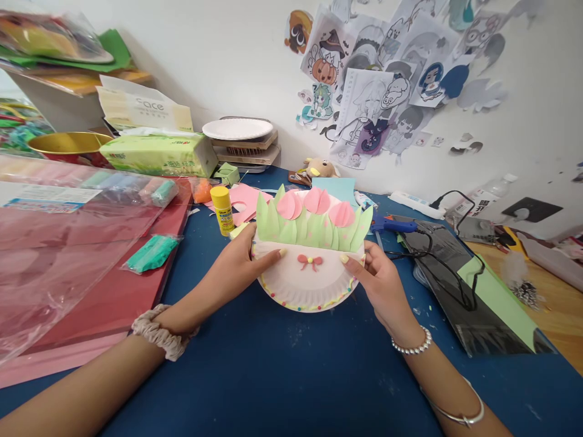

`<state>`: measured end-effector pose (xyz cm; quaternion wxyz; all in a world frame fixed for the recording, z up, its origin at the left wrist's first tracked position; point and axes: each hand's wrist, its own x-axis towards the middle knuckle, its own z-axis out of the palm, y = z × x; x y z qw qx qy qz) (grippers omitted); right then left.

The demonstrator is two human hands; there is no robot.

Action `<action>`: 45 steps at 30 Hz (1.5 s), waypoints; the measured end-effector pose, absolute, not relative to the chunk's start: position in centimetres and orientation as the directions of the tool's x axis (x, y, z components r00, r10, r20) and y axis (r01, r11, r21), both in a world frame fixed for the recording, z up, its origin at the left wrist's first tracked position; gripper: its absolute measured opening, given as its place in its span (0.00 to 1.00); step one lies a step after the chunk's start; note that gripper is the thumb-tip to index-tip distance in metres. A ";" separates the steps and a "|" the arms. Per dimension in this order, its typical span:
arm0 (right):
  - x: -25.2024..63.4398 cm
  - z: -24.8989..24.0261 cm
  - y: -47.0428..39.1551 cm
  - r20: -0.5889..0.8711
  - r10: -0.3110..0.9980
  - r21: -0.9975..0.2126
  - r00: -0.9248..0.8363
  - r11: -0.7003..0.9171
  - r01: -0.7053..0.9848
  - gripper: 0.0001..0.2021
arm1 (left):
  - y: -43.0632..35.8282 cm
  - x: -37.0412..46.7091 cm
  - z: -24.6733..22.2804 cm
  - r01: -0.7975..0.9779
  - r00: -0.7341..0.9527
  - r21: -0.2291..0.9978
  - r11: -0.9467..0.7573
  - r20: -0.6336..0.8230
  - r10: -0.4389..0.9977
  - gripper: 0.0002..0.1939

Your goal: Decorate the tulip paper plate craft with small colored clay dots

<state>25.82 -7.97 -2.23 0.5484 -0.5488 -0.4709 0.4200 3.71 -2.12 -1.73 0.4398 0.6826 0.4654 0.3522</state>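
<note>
A paper-plate flower basket (306,280) is held up above the blue table, with green paper leaves, three pink paper flowers, a small red bow with a yellow centre and coloured dots along its curved lower rim. My left hand (241,258) grips its left edge, thumb on the front. On the right edge, my right hand (380,276) holds it the same way, thumb on the front and fingers curled behind. The fingertips behind the plate are partly hidden.
A yellow glue stick (222,210) stands behind my left hand. A blue glue gun (394,224) with a black cable lies at the right. Red sheets (102,261) cover the left side; a tissue pack (159,155) is behind them.
</note>
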 end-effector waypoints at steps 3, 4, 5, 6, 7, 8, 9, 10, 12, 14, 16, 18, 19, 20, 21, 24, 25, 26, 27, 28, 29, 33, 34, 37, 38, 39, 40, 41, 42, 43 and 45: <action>25.9 -2.1 -8.0 0.058 0.974 -0.996 0.220 0.042 0.078 0.19 | -2.1 3.7 -1.7 0.298 0.322 0.936 -0.188 0.087 0.943 0.26; 25.9 -2.1 -8.0 0.059 0.973 -0.996 0.223 0.042 0.082 0.19 | -2.1 3.7 -1.7 0.281 0.329 0.942 -0.184 0.086 0.940 0.26; 26.0 -2.1 -8.0 0.061 0.972 -0.996 0.225 0.043 0.084 0.19 | -2.1 3.7 -1.6 0.263 0.339 0.948 -0.177 0.080 0.937 0.26; 26.0 -2.1 -8.0 0.061 0.972 -0.996 0.225 0.043 0.084 0.19 | -2.2 3.7 -1.6 0.248 0.350 0.954 -0.168 0.074 0.934 0.26; 26.0 -2.1 -8.0 0.062 0.972 -0.996 0.226 0.044 0.081 0.19 | -2.2 3.7 -1.5 0.233 0.358 0.959 -0.160 0.068 0.931 0.26; 26.1 -2.1 -8.0 0.061 0.972 -0.996 0.227 0.045 0.077 0.19 | -2.2 3.7 -1.3 0.224 0.359 0.963 -0.152 0.064 0.931 0.26; 26.1 -2.1 -8.0 0.059 0.972 -0.996 0.226 0.044 0.071 0.19 | -2.3 3.7 -1.2 0.222 0.351 0.964 -0.145 0.060 0.935 0.26; 26.1 -2.1 -7.9 0.057 0.973 -0.997 0.226 0.044 0.064 0.19 | -2.3 3.7 -1.1 0.225 0.337 0.964 -0.139 0.056 0.940 0.26; 26.2 -2.2 -7.9 0.055 0.972 -0.998 0.229 0.044 0.052 0.19 | -2.3 3.7 -0.9 0.238 0.305 0.963 -0.129 0.052 0.951 0.27; 26.2 -2.3 -7.9 0.050 0.972 -0.998 0.228 0.040 0.049 0.19 | -2.2 3.6 -0.9 0.254 0.286 0.958 -0.132 0.056 0.956 0.26; 26.2 -2.3 -7.9 0.048 0.972 -0.998 0.229 0.036 0.055 0.19 | -2.2 3.5 -0.9 0.294 0.271 0.943 -0.156 0.074 0.960 0.24; 26.2 -2.3 -7.9 0.045 0.973 -0.998 0.227 0.032 0.060 0.19 | -2.1 3.3 -0.8 0.385 0.238 0.903 -0.189 0.101 0.966 0.21; 26.2 -2.2 -7.9 0.045 0.973 -0.998 0.227 0.032 0.061 0.20 | -2.1 3.3 -0.8 0.435 0.219 0.877 -0.204 0.117 0.969 0.20; 26.2 -2.2 -7.9 0.045 0.973 -0.997 0.226 0.031 0.063 0.20 | -2.1 3.2 -0.8 0.478 0.202 0.852 -0.216 0.133 0.970 0.20; 26.2 -2.2 -7.9 0.046 0.973 -0.997 0.225 0.032 0.066 0.20 | -2.1 3.1 -0.8 0.509 0.189 0.830 -0.226 0.148 0.971 0.20; 26.2 -2.2 -7.9 0.048 0.974 -0.997 0.222 0.033 0.071 0.20 | -2.1 3.1 -0.8 0.547 0.169 0.802 -0.241 0.177 0.970 0.18; 26.2 -2.2 -7.9 0.046 0.974 -0.997 0.220 0.031 0.071 0.20 | -2.1 3.1 -0.8 0.554 0.164 0.797 -0.240 0.178 0.970 0.17; 26.2 -2.2 -7.9 0.044 0.974 -0.997 0.221 0.029 0.071 0.20 | -2.0 3.0 -0.9 0.560 0.159 0.794 -0.237 0.177 0.971 0.17; 26.2 -2.2 -7.9 0.041 0.974 -0.997 0.221 0.026 0.071 0.20 | -2.0 3.0 -0.9 0.563 0.157 0.793 -0.233 0.174 0.972 0.17; 26.2 -2.3 -7.9 0.039 0.974 -0.997 0.222 0.023 0.073 0.21 | -1.9 3.0 -0.9 0.563 0.155 0.794 -0.229 0.171 0.973 0.17; 26.2 -2.3 -7.9 0.038 0.974 -0.997 0.223 0.022 0.075 0.21 | -1.9 3.0 -0.9 0.561 0.156 0.796 -0.226 0.167 0.974 0.17; 26.2 -2.3 -7.9 0.040 0.974 -0.996 0.225 0.020 0.090 0.21 | -1.7 3.0 -1.0 0.510 0.154 0.838 -0.194 0.134 0.979 0.18; 26.3 -2.3 -7.9 0.041 0.973 -0.996 0.225 0.020 0.093 0.21 | -1.7 3.0 -1.0 0.474 0.147 0.864 -0.172 0.115 0.982 0.17; 26.3 -2.4 -7.8 0.036 0.973 -0.997 0.228 0.018 0.080 0.20 | -1.5 3.0 -1.0 0.348 0.129 0.933 -0.092 0.050 0.990 0.16; 26.3 -2.4 -7.8 0.032 0.973 -0.997 0.230 0.015 0.072 0.20 | -1.4 2.9 -1.1 0.315 0.128 0.947 -0.071 0.032 0.991 0.16; 26.3 -2.4 -7.8 0.027 0.972 -0.998 0.234 0.012 0.066 0.20 | -1.3 2.9 -1.1 0.289 0.129 0.956 -0.054 0.017 0.991 0.16; 26.4 -2.4 -7.8 0.023 0.971 -0.998 0.236 0.008 0.063 0.21 | -1.2 2.9 -1.2 0.267 0.131 0.963 -0.040 0.005 0.991 0.15; 26.4 -2.4 -7.8 0.020 0.970 -0.998 0.240 0.006 0.061 0.21 | -1.0 2.9 -1.2 0.240 0.133 0.971 -0.022 -0.011 0.991 0.15; 26.4 -2.4 -7.8 0.019 0.969 -0.998 0.245 0.004 0.062 0.21 | -0.9 2.9 -1.3 0.211 0.135 0.977 -0.002 -0.027 0.991 0.14; 26.5 -2.4 -7.8 0.019 0.968 -0.998 0.250 0.003 0.064 0.21 | -0.8 2.8 -1.4 0.184 0.134 0.983 0.018 -0.043 0.990 0.13; 26.6 -2.2 -7.8 0.022 0.966 -0.998 0.259 0.005 0.066 0.21 | -0.5 2.7 -1.5 0.136 0.128 0.989 0.052 -0.070 0.989 0.12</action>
